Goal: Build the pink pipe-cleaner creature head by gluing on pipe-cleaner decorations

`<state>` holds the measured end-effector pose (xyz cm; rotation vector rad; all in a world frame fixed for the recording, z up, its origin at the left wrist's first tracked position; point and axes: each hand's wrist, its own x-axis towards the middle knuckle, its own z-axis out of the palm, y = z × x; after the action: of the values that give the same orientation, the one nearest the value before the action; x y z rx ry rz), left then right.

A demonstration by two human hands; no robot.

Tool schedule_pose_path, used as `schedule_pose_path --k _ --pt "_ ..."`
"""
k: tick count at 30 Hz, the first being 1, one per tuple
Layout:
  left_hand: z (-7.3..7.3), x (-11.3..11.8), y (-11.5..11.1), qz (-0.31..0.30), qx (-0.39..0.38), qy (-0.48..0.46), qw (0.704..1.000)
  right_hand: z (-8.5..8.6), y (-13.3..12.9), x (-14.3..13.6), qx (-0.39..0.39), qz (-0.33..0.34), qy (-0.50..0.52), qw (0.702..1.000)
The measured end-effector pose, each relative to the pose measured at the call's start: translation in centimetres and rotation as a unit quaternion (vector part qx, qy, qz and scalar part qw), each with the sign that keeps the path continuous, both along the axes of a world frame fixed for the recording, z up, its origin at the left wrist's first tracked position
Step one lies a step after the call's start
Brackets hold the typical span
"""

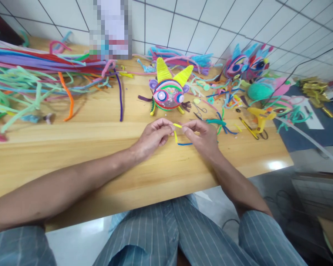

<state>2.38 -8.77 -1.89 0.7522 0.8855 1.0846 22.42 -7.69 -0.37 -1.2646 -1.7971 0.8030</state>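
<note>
Over the table's front half, my left hand and my right hand pinch a yellow pipe cleaner between them. One yellow length hangs down from my left fingertips. Below it, a short blue pipe cleaner runs toward my right hand; whether it joins the yellow one I cannot tell. Just beyond my hands stands a pipe-cleaner creature with yellow pointed ears, a clear round body, blue-and-white eyes and dark tassels at its sides. Scissors lie close behind my right hand.
Long bundled pipe cleaners and a loose pale green tangle cover the left side. At right are a yellow glue gun, a yellow utility knife and more colourful creatures. Single purple and orange pieces lie left of centre.
</note>
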Motion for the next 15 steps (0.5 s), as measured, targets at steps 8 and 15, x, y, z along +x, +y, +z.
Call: schedule_pose_path --k 8,15 --pt "0.8 -0.1 -0.3 -0.212 0.014 0.0 0.977 2.4 1.6 1.9 0.038 0.072 -0.104 0.991" --pt "0.6 -0.2 -0.4 -0.14 -0.01 0.035 0.99 3.1 1.7 8.5 0.073 -0.027 -0.198 0.977"
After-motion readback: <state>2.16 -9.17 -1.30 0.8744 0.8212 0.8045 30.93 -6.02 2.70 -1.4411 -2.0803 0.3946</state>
